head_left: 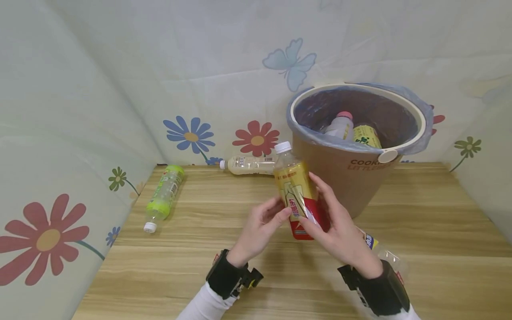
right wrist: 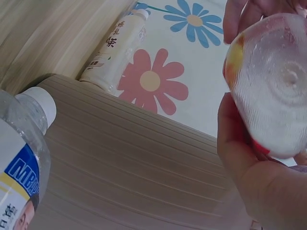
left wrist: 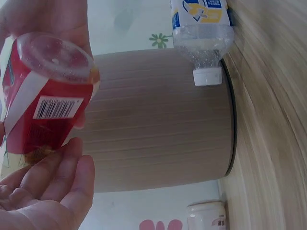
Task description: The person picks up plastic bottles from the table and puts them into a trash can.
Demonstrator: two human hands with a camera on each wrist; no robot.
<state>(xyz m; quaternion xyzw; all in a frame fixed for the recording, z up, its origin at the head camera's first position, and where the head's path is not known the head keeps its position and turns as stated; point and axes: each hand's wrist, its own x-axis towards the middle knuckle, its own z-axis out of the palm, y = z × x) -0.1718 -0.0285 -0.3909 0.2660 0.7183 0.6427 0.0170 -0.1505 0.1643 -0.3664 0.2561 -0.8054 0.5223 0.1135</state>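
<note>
A drink bottle [head_left: 298, 195] with a gold-and-red wrap and a white cap is held up over the table, tilted slightly left. My left hand [head_left: 258, 229] holds its left side, thumb on the front of the label. Gripping it from the right is my right hand [head_left: 340, 229], with the thumb across the lower front. The left wrist view shows the barcode [left wrist: 57, 107] and clear base of this bottle; in the right wrist view its ridged base [right wrist: 283, 86] faces the camera.
Behind the right hand stands a brown bin [head_left: 340, 182], lined with a blue bag, with bottles [head_left: 340, 126] inside. A green-labelled bottle [head_left: 164, 193] lies at left, a pale-labelled bottle [head_left: 250, 165] along the back, and a blue-and-yellow-labelled bottle [head_left: 388, 255] at right, partly hidden.
</note>
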